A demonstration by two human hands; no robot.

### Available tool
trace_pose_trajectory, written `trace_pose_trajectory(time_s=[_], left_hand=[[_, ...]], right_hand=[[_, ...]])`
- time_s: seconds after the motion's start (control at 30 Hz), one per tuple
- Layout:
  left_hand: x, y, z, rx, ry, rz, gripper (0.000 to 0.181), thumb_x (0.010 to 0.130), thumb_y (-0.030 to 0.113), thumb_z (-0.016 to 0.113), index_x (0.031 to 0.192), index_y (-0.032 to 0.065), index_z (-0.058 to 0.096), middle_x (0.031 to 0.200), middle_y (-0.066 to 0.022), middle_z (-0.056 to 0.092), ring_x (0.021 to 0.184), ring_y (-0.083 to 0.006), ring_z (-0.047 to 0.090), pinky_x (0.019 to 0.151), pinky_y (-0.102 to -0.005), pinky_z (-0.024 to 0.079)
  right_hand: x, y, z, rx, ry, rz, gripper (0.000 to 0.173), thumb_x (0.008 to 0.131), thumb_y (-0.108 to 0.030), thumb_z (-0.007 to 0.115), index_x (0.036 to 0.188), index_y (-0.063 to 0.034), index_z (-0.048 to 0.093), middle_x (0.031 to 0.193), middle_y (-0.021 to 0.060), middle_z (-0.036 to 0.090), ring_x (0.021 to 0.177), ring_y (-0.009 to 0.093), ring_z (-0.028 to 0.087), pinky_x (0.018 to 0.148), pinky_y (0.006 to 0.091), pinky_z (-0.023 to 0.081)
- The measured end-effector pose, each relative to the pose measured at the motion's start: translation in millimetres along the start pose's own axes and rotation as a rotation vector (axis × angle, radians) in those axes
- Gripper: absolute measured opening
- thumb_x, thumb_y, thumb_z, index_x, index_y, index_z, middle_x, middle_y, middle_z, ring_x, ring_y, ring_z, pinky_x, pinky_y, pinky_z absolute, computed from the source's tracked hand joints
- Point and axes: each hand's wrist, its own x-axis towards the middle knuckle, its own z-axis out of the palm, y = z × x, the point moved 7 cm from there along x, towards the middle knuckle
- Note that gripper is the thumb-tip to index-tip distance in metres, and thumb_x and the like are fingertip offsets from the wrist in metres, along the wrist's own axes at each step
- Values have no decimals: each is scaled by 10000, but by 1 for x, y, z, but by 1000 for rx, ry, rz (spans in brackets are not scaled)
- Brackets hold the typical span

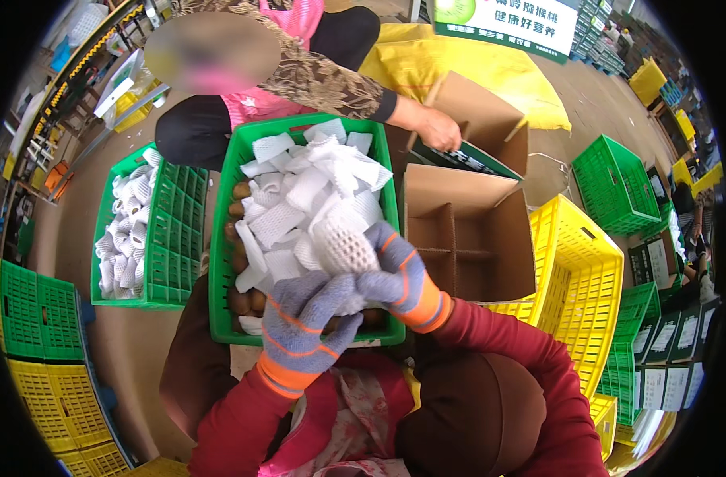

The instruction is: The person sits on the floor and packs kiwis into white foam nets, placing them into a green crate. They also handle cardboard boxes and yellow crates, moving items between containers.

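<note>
My left hand (312,325) and my right hand (402,277), both in grey knitted gloves with orange cuffs, meet over the near part of a green plastic crate (218,310). Between them is a white foam net sleeve (345,247), stretched wide over something rounded; what it covers is hidden. Both hands' fingers close around its lower end. Under and beyond it lies a heap of flat white foam net sleeves (276,223). Brown kiwifruit (241,301) show along the crate's left side and near edge.
To the right stand a divided cardboard box (470,232) and yellow crates (577,286). A co-worker's hand (439,128) holds the flap of another carton (482,113). On the left, a green crate (175,238) holds sleeved items (124,238). Stacked crates (41,322) stand at lower left.
</note>
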Motion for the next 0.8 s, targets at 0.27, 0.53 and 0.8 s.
trace_pose_trajectory(time_s=[0.27,0.53,0.8], left_hand=[[4,-11,15,-151,-208,-150,495,640,-16,668,1114,81,560,1146,-122,540,1034,-295,523,879,-357,430],[-5,-20,20,-84,-260,-182,428,652,-6,662,1058,101,584,1092,-109,566,993,-289,541,836,-348,451],[-5,-31,17,-28,-260,-199,426,648,-2,662,1052,115,590,1074,-101,575,994,-292,536,837,-361,443]], right_hand=[[-20,-15,-159,-300,525,-91,325,686,-106,678,912,-25,460,778,46,535,711,121,514,628,253,445],[-18,95,-165,-1359,-337,355,413,736,-219,600,1142,-155,554,1008,157,610,942,330,578,803,395,462],[-31,257,-182,-1571,-717,640,278,770,-208,549,1009,-94,635,1032,166,619,974,333,586,797,421,480]])
